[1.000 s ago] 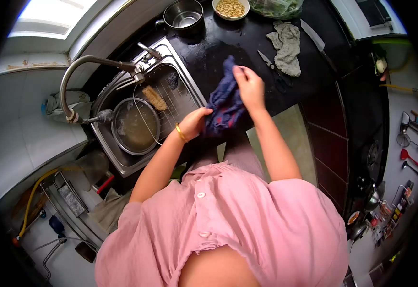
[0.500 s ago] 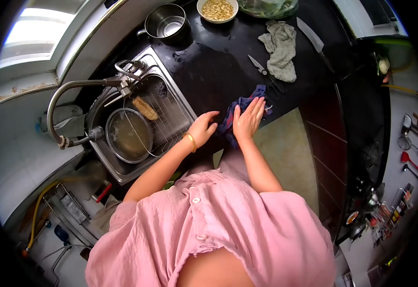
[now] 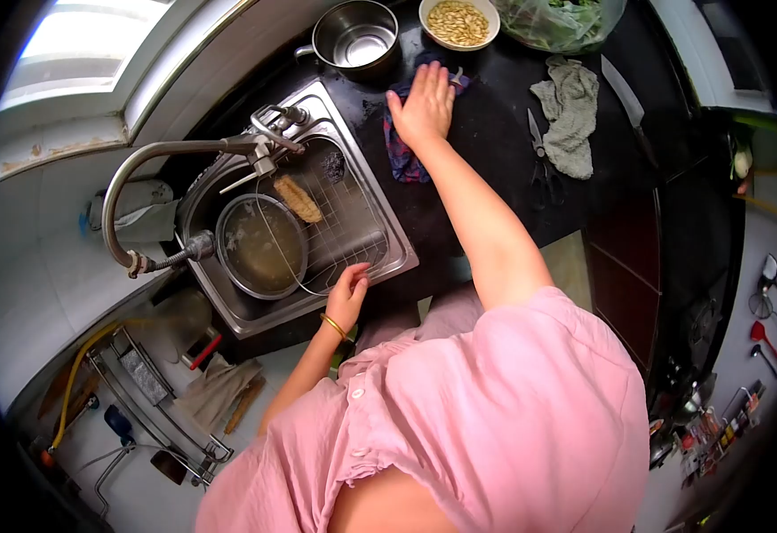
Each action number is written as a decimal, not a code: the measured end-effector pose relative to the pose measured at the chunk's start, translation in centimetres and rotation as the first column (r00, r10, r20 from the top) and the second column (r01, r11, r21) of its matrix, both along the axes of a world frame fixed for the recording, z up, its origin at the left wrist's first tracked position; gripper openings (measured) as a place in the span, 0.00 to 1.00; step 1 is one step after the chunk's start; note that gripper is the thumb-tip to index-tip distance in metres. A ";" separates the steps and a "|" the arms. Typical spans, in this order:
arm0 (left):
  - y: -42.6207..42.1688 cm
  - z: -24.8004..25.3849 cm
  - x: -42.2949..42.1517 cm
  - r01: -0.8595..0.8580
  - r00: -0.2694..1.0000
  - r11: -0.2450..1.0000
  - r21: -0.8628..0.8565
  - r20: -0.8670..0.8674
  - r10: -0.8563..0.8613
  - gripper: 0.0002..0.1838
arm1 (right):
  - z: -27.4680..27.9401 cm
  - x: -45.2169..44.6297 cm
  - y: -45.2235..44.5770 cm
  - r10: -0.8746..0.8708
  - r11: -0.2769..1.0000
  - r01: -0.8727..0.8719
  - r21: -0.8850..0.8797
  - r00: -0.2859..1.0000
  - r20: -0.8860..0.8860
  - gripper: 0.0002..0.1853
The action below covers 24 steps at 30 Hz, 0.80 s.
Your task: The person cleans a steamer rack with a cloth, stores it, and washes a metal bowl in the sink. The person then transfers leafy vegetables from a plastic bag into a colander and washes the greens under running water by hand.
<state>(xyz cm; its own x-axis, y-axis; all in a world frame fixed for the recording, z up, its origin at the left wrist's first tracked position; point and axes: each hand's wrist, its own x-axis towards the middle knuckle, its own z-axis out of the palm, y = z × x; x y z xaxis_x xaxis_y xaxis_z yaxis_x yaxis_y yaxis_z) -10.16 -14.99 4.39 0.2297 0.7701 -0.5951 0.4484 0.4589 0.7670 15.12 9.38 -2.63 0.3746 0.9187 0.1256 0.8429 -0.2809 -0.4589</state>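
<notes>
My right hand (image 3: pixel 426 111) lies flat, fingers stretched out, on a dark blue and red patterned cloth (image 3: pixel 402 158) on the black countertop (image 3: pixel 486 133). Part of the cloth is hidden under the palm. Beside the front edge of the steel sink (image 3: pixel 403 258), my left hand (image 3: pixel 346 298) hangs with loosely bent fingers and nothing visible in it; a gold bangle circles its wrist. Close behind the right hand stand a steel pot (image 3: pixel 355 40) and a white bowl (image 3: pixel 491 11) of pale seeds.
In the sink are a metal basin (image 3: pixel 264 253) of cloudy water, a wire rack and a tan scrubber (image 3: pixel 298 197); a faucet (image 3: pixel 126 204) arches over it. To the right lie scissors (image 3: pixel 541 164), a grey-green towel (image 3: pixel 570 115), a knife (image 3: pixel 621 89) and a bag of greens (image 3: pixel 553 22).
My right hand and the cloth under it have moved away from the counter's front edge toward the pot. My left hand has drawn back and down beside the sink's front edge.
</notes>
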 end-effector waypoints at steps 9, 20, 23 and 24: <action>-2.9 -1.1 -1.7 -0.036 0.999 0.998 -0.055 0.039 0.038 0.13 | 0.4 -5.6 -5.6 0.440 0.895 -0.441 0.069 0.897 0.025 0.32; -0.1 -0.3 0.1 0.052 0.997 0.997 -0.059 0.053 -0.049 0.13 | 2.8 2.1 -26.2 0.428 0.889 -0.417 -0.192 0.904 0.018 0.34; -0.1 -0.7 -0.2 0.075 0.996 0.995 -0.073 0.053 -0.072 0.13 | 1.9 8.5 -28.7 0.270 0.950 -0.234 -0.206 0.947 0.172 0.34; 0.3 -0.2 0.1 0.091 0.996 0.994 -0.063 0.028 -0.089 0.13 | 1.4 11.0 -28.6 0.257 0.960 -0.228 -0.162 0.947 0.192 0.34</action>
<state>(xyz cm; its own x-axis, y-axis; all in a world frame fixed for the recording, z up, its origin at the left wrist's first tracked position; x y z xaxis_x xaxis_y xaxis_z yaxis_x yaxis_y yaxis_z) -10.09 -14.70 4.18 0.3121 0.7059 -0.6359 0.4708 0.4664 0.7489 26.08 -19.26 -1.25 0.1167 0.9922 0.0448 0.9661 -0.1029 -0.2369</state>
